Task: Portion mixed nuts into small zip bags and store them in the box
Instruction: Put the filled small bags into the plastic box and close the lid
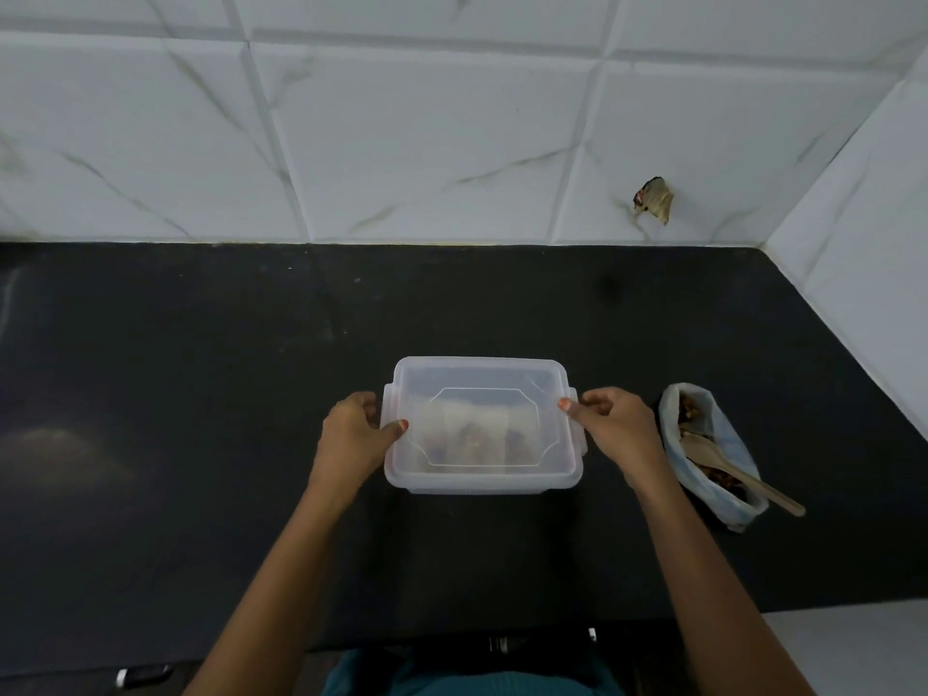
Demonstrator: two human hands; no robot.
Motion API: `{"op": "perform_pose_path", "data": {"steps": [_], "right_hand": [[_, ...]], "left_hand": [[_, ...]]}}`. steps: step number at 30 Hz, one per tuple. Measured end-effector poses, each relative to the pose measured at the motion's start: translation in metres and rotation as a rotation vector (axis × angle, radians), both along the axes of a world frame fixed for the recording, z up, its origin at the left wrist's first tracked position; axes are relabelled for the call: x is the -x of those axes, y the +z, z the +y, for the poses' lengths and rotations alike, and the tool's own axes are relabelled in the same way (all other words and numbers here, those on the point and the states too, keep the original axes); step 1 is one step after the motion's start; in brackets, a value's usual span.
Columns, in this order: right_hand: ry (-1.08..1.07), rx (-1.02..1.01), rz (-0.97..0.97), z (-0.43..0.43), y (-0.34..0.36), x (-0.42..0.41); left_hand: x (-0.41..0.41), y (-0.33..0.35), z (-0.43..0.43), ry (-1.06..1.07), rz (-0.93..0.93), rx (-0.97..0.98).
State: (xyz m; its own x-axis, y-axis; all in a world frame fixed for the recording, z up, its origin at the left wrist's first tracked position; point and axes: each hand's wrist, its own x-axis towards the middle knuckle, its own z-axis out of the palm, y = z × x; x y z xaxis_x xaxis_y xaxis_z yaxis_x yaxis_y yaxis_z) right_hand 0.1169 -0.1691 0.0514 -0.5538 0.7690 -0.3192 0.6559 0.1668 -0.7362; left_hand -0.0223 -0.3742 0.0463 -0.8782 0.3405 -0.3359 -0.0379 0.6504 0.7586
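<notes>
left hand (351,434), right hand (613,425) grip side edges of box (477,381)

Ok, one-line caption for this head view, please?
Left hand and right hand grip the lidded box of zip bags; nut bag with wooden spoon lies beside it.

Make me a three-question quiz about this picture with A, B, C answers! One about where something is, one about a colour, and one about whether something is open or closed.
1. Where is the wooden spoon?
A in a hand
B in the bag of nuts
C stuck on the wall

2. What colour is the counter?
A black
B red
C yellow

3. The lid is:
A on the floor
B leaning on the wall
C on the box

Answers:
1 B, its bowl lies in the open bag with the handle sticking out.
2 A, the counter is black all over.
3 C, the lid covers the box while the left hand and right hand grip its sides.
</notes>
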Motion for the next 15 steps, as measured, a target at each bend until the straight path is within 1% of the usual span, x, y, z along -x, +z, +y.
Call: {"op": "perform_pose_path", "data": {"steps": [3,8,11,15], "right_hand": [[0.002,0.019,0.064,0.007,0.004,0.013],[0.017,0.229,0.055,0.021,0.008,0.027],[0.037,0.264,0.019,0.026,0.009,0.028],[0.027,0.303,0.001,0.028,0.007,0.031]], "left_hand": [[0.009,0.006,0.009,0.027,-0.027,-0.039],[0.018,0.01,0.025,0.025,-0.019,-0.065],[0.022,0.007,0.026,0.059,-0.082,-0.105],[0.027,0.006,0.026,0.121,-0.226,-0.162]]}}
